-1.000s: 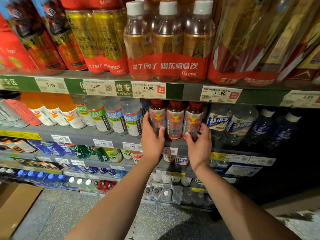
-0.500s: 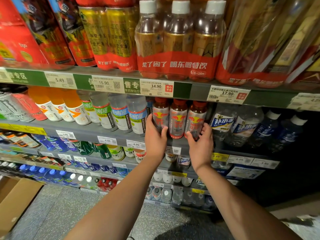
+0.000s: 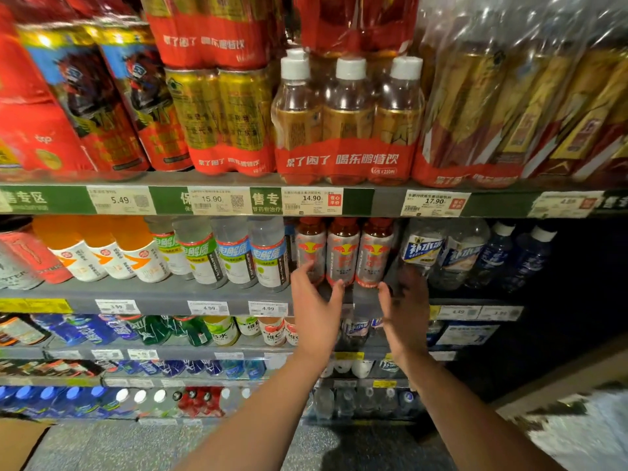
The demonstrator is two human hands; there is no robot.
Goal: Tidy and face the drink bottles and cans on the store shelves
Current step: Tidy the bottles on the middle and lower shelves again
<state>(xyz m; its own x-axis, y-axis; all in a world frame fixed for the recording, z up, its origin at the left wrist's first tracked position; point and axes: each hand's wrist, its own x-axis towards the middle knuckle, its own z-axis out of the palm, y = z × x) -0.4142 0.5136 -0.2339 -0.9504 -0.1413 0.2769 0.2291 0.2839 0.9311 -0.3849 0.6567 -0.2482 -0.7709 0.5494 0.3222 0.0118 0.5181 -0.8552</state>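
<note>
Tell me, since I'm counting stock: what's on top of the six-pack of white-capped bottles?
A red shrink-wrapped pack sits directly above the six-pack of white-capped bottles. Only its lower part shows; the frame cuts off the rest, so its contents can't be counted.

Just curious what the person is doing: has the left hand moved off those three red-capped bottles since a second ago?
Yes. The left hand has dropped and pulled back, now open before the grey shelf edge, only its fingers overlapping the red-capped bottles.
</note>
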